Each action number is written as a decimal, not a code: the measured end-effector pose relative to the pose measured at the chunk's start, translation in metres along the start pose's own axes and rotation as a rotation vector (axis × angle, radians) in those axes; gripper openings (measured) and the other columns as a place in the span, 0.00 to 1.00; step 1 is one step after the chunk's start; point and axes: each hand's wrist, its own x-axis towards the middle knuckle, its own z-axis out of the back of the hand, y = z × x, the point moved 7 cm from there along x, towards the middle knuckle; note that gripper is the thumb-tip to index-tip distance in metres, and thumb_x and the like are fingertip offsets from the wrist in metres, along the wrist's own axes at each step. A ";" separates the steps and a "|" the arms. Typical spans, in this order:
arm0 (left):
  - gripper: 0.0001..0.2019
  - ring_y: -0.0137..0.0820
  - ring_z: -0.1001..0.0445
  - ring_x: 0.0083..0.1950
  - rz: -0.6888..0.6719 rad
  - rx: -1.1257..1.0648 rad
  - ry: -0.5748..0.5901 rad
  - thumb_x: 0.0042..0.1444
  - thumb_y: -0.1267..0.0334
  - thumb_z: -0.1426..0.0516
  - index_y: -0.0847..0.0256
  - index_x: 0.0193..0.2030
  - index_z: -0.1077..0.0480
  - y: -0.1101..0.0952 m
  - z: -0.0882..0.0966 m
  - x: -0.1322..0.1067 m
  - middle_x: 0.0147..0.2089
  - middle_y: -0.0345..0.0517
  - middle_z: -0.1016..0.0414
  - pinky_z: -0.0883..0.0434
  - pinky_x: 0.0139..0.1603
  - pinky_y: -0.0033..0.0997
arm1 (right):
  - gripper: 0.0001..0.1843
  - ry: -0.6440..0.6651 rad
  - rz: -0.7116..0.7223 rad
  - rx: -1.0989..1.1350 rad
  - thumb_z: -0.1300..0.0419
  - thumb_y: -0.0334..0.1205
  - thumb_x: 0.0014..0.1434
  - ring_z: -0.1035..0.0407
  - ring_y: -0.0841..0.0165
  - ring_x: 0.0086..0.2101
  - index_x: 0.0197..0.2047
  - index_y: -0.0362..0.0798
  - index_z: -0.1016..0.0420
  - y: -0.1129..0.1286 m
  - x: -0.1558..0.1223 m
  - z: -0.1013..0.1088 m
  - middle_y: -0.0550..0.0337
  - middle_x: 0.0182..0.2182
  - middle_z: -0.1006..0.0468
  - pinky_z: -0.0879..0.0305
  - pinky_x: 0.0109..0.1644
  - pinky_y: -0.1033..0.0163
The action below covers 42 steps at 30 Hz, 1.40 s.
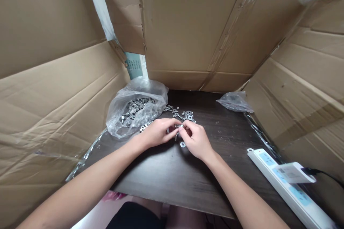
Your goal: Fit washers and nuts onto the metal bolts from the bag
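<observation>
My left hand (158,132) and my right hand (195,139) meet over the middle of a dark wooden table (166,171), fingers pinched together. Between them they hold a small metal bolt (178,127). Which hand grips which end I cannot tell. A single washer (182,145) lies on the table just below the hands. Several loose washers and bolts (185,115) are scattered just beyond my fingers. An open clear plastic bag of metal hardware (135,109) sits to the left of my left hand.
Cardboard sheets (193,25) wall the table at the left, back and right. A small crumpled plastic bag (235,101) lies at the back right. A white power strip (290,186) with a plugged-in adapter runs along the right front edge.
</observation>
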 end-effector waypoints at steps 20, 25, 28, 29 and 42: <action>0.07 0.28 0.26 0.35 -0.018 -0.007 -0.052 0.64 0.66 0.44 0.64 0.40 0.25 -0.002 0.007 0.002 0.36 0.46 0.24 0.28 0.39 0.26 | 0.21 0.129 -0.038 0.054 0.50 0.48 0.70 0.38 0.70 0.25 0.27 0.47 0.32 -0.003 0.000 -0.007 0.62 0.22 0.30 0.45 0.31 0.65; 0.05 0.27 0.25 0.36 0.082 -0.092 -0.151 0.63 0.66 0.43 0.63 0.40 0.25 0.009 0.008 0.003 0.36 0.45 0.24 0.27 0.38 0.25 | 0.09 0.157 -0.068 0.149 0.42 0.44 0.63 0.32 0.69 0.26 0.37 0.47 0.28 -0.004 0.000 -0.014 0.60 0.27 0.24 0.37 0.31 0.65; 0.06 0.28 0.23 0.37 0.153 -0.177 -0.209 0.63 0.66 0.42 0.63 0.44 0.24 0.011 0.008 0.002 0.39 0.45 0.22 0.25 0.39 0.26 | 0.10 0.097 -0.086 0.216 0.41 0.44 0.63 0.28 0.68 0.28 0.43 0.46 0.26 -0.008 0.000 -0.013 0.57 0.31 0.21 0.33 0.32 0.65; 0.07 0.28 0.23 0.38 0.170 -0.196 -0.212 0.62 0.66 0.41 0.63 0.45 0.23 0.011 0.007 0.002 0.39 0.46 0.22 0.24 0.39 0.26 | 0.11 0.075 -0.093 0.246 0.41 0.44 0.63 0.27 0.67 0.29 0.45 0.46 0.26 -0.009 0.000 -0.013 0.57 0.32 0.21 0.31 0.33 0.64; 0.11 0.31 0.25 0.45 0.033 -0.071 -0.081 0.61 0.67 0.41 0.62 0.50 0.28 0.000 0.008 0.002 0.49 0.49 0.30 0.24 0.48 0.31 | 0.12 -0.002 -0.140 0.375 0.37 0.47 0.60 0.24 0.64 0.34 0.40 0.47 0.28 -0.015 0.003 -0.005 0.55 0.33 0.20 0.27 0.37 0.62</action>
